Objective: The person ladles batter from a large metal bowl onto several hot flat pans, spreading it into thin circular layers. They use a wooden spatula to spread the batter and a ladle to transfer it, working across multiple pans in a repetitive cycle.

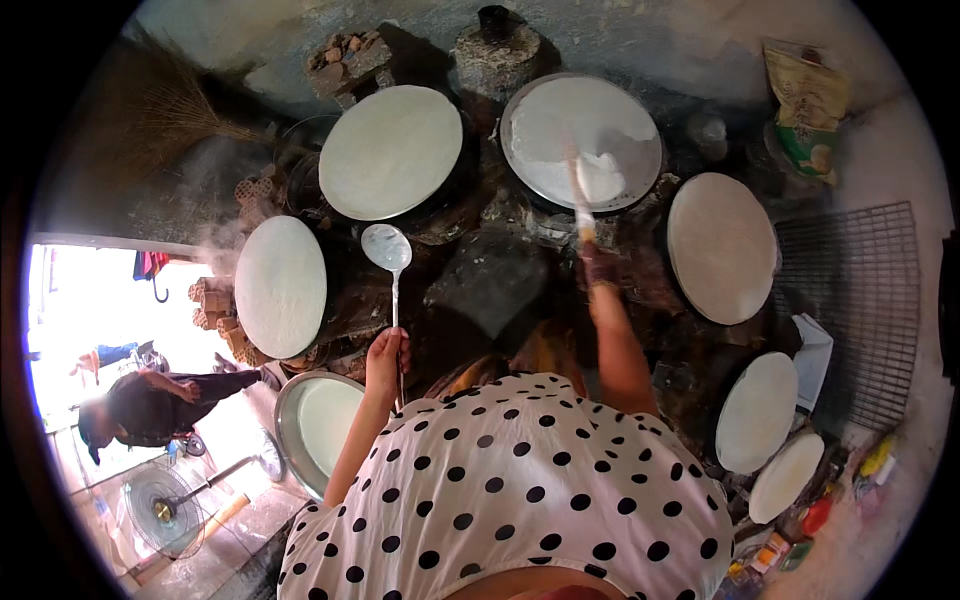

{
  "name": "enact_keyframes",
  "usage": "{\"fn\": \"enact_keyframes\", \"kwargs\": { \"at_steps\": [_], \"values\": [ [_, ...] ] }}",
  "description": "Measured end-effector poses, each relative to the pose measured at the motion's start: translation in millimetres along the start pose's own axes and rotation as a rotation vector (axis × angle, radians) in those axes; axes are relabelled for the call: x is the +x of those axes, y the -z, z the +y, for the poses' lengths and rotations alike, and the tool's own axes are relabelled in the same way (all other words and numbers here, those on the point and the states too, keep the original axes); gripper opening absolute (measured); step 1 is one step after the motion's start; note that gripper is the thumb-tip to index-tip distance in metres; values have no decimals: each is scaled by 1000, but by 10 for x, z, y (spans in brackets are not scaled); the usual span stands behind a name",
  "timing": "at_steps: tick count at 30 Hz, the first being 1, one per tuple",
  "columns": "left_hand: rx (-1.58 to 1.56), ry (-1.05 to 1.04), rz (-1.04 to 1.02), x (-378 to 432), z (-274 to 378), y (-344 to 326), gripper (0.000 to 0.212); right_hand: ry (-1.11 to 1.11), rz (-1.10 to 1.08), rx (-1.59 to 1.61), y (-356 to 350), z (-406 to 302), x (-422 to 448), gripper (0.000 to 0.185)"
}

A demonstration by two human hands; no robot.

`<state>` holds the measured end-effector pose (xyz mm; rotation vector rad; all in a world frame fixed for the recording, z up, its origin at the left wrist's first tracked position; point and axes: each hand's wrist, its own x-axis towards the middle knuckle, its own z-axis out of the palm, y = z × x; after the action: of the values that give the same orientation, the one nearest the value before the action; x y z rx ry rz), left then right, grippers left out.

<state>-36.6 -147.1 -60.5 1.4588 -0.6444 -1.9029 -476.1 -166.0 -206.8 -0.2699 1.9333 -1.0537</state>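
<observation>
My left hand (388, 361) is closed around the handle of a metal ladle (387, 247), whose bowl is coated with white batter. In my right hand (600, 266) is a long-handled spreader (583, 214), blurred, reaching over the round griddle (654, 161) at the top. White batter (598, 180) lies on that griddle, thicker near the spreader, with a bare grey part at the right. Another griddle at upper left bears a pale flat round (391, 152). More pale rounds lie at the left (281, 287) and right (722, 247). A metal basin (289, 442) of white batter stands beside my left forearm.
Two smaller white rounds (757, 412) lie at lower right, near a wire rack (855, 307). A straw broom (180, 112) leans at upper left. Perforated briquettes (217, 300) are stacked at the left. A person (161, 409) and an electric fan (163, 510) are at lower left.
</observation>
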Motion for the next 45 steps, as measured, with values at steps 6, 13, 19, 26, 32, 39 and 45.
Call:
{"fn": "enact_keyframes", "kwargs": {
  "at_steps": [6, 13, 19, 26, 32, 39, 45],
  "values": [
    [227, -7, -244, -48, 271, -807, 17, 50, 234, -339, 630, 56, 409, 51],
    [177, -32, -313, 216, -71, -603, 23, -24, -37, 0, 1362, -273, -252, 32],
    [289, -78, -340, 403, -92, -1035, 26, 18, 63, 147, 1305, -1043, -307, 33],
    [-296, 124, -865, 923, -371, -741, 34, -103, -91, 247, 1525, -317, -7, 34],
    [0, -13, -574, 912, -299, -1103, 29, 147, 104, -118, 1520, -1158, 789, 28],
    [147, -96, -439, 689, -191, -1053, 25, -35, 192, -308, 1253, -1120, -245, 40],
    [405, -220, -436, 555, -50, -1177, 30, 488, 284, -343, 1284, -781, 305, 51]
  ]
}}
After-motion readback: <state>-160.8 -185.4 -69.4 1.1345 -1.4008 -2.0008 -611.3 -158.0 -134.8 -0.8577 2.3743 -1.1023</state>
